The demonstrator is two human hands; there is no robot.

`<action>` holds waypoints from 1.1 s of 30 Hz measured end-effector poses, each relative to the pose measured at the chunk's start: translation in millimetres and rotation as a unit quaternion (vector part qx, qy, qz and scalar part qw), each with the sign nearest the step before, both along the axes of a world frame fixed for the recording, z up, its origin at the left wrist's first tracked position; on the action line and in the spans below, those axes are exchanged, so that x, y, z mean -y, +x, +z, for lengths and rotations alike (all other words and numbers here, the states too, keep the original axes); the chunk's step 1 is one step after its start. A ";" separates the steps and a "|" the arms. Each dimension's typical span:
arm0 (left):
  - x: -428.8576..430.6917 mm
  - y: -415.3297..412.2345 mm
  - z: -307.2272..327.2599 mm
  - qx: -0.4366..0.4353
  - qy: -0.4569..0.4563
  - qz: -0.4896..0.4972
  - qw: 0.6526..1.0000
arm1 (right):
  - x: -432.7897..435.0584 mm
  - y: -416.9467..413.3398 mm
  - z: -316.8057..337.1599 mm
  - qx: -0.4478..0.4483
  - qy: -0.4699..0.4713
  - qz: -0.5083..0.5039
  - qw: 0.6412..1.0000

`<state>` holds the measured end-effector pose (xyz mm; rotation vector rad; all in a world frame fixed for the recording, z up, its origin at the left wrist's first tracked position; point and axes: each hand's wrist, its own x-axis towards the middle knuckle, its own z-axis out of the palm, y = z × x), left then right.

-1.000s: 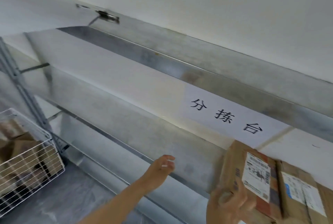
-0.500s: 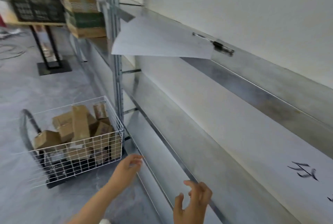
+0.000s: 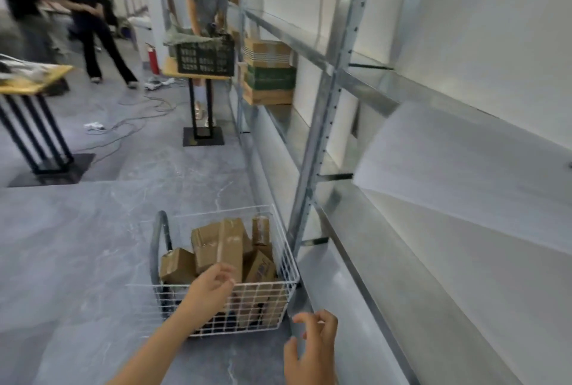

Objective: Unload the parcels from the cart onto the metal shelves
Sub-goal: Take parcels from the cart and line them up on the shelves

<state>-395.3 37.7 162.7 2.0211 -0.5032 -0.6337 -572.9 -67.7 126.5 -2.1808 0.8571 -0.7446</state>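
Several parcels [image 3: 229, 248] lie just beyond left-hand fingers [image 3: 224, 273].

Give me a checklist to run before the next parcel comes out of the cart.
1. Left hand empty, over the wire cart: ok.
2. Right hand empty, open: ok.
3. Parcels left in cart; upright cardboard box nearest left hand: ok.
4. Grip on any parcel: not ok, none yet.
5. Free space on metal shelf beside cart: ok.
6. Parcel weight: cannot tell.
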 end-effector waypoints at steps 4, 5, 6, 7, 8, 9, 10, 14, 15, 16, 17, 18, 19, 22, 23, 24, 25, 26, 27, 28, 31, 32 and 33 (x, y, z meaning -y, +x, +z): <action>-16.1 58.6 6.1 0.034 0.026 0.020 0.999 | -1.6 68.2 1.1 -0.032 0.017 0.063 0.997; -18.3 70.2 6.7 0.039 0.029 0.030 0.998 | 0.0 81.0 0.6 -0.035 0.013 0.076 0.996; -20.7 80.0 6.7 0.042 0.032 0.038 0.998 | 2.7 93.3 -0.1 -0.038 0.009 0.088 0.995; -22.9 88.8 5.3 0.045 0.035 0.045 0.997 | 5.7 104.8 -0.6 -0.049 0.009 0.101 0.994; -25.0 96.5 2.7 0.048 0.038 0.049 0.997 | 9.0 115.8 -0.5 -0.067 0.010 0.115 0.991; -26.9 103.5 -1.1 0.046 0.041 0.054 0.997 | 12.7 125.7 -1.7 -0.088 0.014 0.128 0.988; -28.6 109.5 -5.1 0.041 0.044 0.056 0.997 | 16.5 135.1 -4.5 -0.102 0.017 0.139 0.985; -33.3 133.5 -22.0 0.019 0.064 0.074 0.995 | 31.1 171.3 -11.5 -0.142 0.027 0.166 0.975; -32.9 140.5 -25.1 0.016 0.067 0.078 0.995 | 35.9 181.8 -13.1 -0.154 0.024 0.175 0.972; -31.9 148.1 -28.1 0.010 0.069 0.082 0.994 | 41.5 193.0 -14.2 -0.162 0.022 0.180 0.970; -30.2 156.9 -30.1 0.007 0.070 0.085 0.994 | 47.8 205.2 -15.4 -0.168 0.021 0.182 0.969; -27.0 166.7 -31.9 0.002 0.074 0.088 0.993 | 55.2 218.3 -16.3 -0.172 0.022 0.182 0.968; -23.1 176.9 -33.1 -0.001 0.075 0.089 0.993 | 63.3 231.2 -17.6 -0.180 0.024 0.179 0.967; -6.8 209.2 -39.6 -0.012 0.079 0.097 0.992 | 91.0 268.6 -26.3 -0.199 0.031 0.160 0.966; 0.0 219.1 -41.7 -0.013 0.081 0.097 0.992 | 100.8 279.5 -30.6 -0.198 0.038 0.155 0.967; 6.9 229.9 -48.1 -0.017 0.087 0.099 0.991 | 110.3 289.5 -34.9 -0.199 0.045 0.149 0.968; 14.9 239.8 -51.2 -0.019 0.091 0.099 0.991 | 119.6 299.2 -39.9 -0.203 0.053 0.141 0.968; 23.3 250.1 -55.7 -0.022 0.102 0.094 0.990 | 128.7 308.2 -44.6 -0.208 0.064 0.132 0.967; 32.9 260.2 -60.4 -0.023 0.110 0.088 0.990 | 138.7 317.7 -51.8 -0.215 0.076 0.124 0.966; 38.9 267.2 -67.0 -0.023 0.122 0.083 0.989 | 144.8 323.8 -55.4 -0.218 0.085 0.116 0.965; 59.3 286.3 -89.0 -0.040 0.148 0.073 0.985 | 162.7 343.8 -71.4 -0.240 0.119 0.098 0.959; 65.3 292.1 -96.7 -0.050 0.161 0.074 0.983 | 167.6 350.7 -76.9 -0.247 0.128 0.097 0.956; 70.5 298.7 -106.1 -0.052 0.160 0.069 0.983 | 171.5 357.1 -82.2 -0.258 0.139 0.097 0.951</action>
